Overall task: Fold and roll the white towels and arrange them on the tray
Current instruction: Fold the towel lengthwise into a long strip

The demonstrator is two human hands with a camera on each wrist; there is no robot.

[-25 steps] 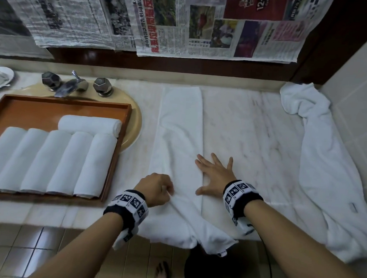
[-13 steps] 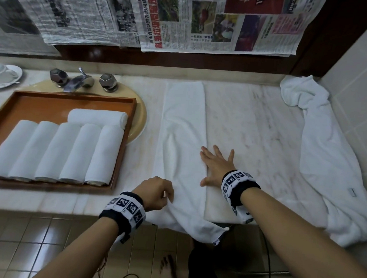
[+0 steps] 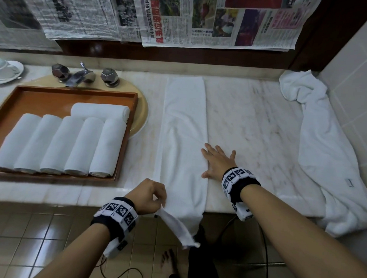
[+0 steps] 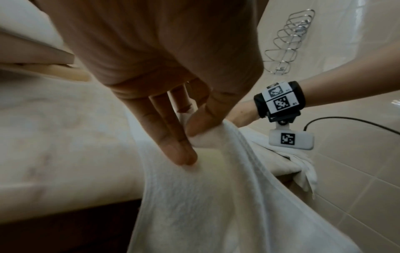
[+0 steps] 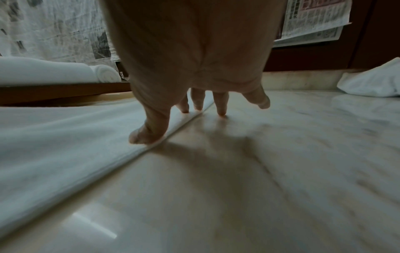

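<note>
Folded towel [image 3: 182, 138] beside tray [image 3: 52, 96]; left hand [image 3: 147, 195] pinches its hanging end, right hand [image 3: 217, 162] flat on its edge. Tray holds six rolled towels [image 3: 70, 140]. Loose towel [image 3: 328, 152] far side.

Both bare forearms wear a black wristband [image 3: 241, 186] faced with white black-patterned marker squares; a small white camera block [image 4: 291, 139] hangs beneath each.

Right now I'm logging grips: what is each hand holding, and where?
Left hand pinches the folded towel at its hanging near-end edge; right hand holds nothing, pressing flat.
</note>
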